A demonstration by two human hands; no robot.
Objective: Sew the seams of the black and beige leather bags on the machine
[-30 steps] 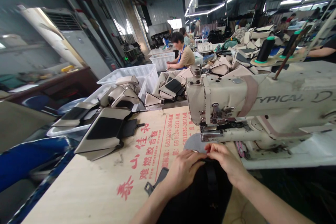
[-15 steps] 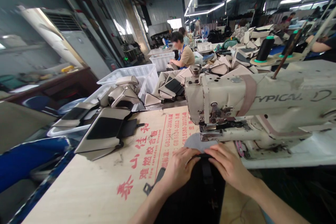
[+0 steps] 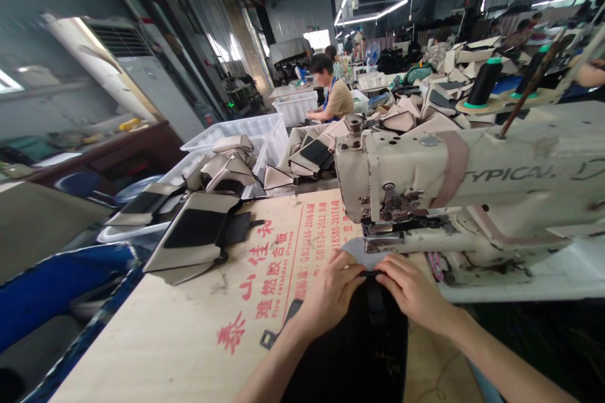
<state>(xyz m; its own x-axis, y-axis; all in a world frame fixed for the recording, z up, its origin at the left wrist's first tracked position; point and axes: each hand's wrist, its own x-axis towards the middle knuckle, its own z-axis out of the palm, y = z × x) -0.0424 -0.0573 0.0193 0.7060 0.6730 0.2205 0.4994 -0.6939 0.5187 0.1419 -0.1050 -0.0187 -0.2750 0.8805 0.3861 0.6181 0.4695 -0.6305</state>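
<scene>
The left hand [image 3: 331, 299] and right hand [image 3: 413, 293] pinch the far rim of a black piece [image 3: 352, 359], held over the tabletop [image 3: 165, 340] toward its right edge, before the sewing machine [image 3: 416, 164]. A beige-and-black bag [image 3: 196, 230] lies near the far left corner.
</scene>
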